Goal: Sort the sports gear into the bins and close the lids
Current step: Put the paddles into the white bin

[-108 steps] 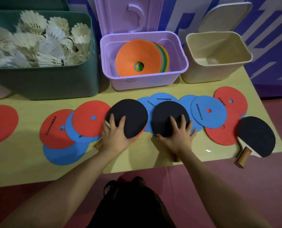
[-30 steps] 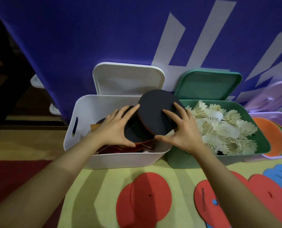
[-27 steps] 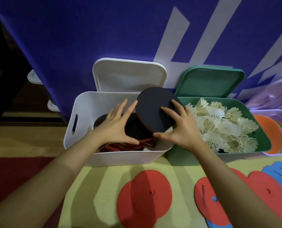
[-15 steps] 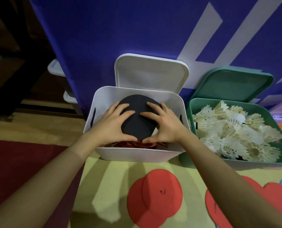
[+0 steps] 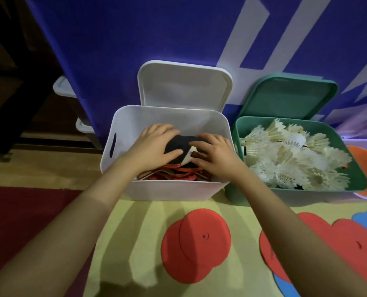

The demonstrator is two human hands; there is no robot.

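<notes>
At frame centre, our left hand (image 5: 154, 144) and right hand (image 5: 215, 155) press flat, fingers spread, on the black paddles (image 5: 179, 144) inside the white bin (image 5: 171, 190); we judge stowing nearly done. Next: release, fetch the red discs (image 5: 196, 246) on the yellow surface (image 5: 139, 232) below. Green bin (image 5: 358, 181) sits right.

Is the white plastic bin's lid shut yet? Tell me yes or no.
No, the white plastic bin's lid stands upright behind the white plastic bin, while both hands press the black paddle down inside.
</notes>
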